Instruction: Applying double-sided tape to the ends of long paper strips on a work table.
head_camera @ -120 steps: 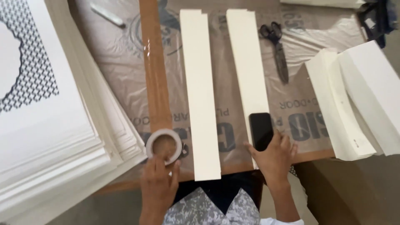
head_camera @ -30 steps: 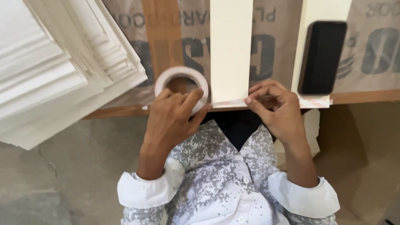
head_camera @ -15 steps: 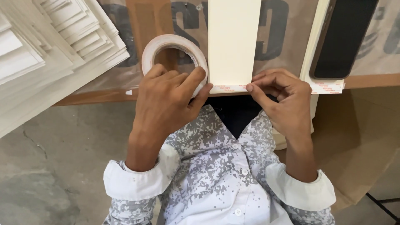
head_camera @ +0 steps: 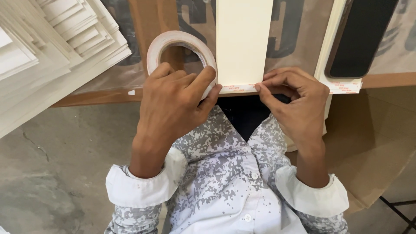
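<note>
While pinching tape onto the cream card strip [head_camera: 244,41], right hand [head_camera: 299,106] now presses its near edge; left hand [head_camera: 175,102], closed around the tape roll [head_camera: 180,50], sits left of it, apparently drawn taut.

White shirt, grey speckled print, seemingly plain white turned-back cuffs

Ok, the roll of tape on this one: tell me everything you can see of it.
The tape roll is a white ring with an open centre through which the brown table covering shows. It stands tilted on its edge at the near edge of the table, just left of the cream card strip. The left hand grips its lower part, thumb by the strip's corner. A band of tape with small reddish print runs from it across the strip's near end, where the right hand fingertips press it down.
</note>
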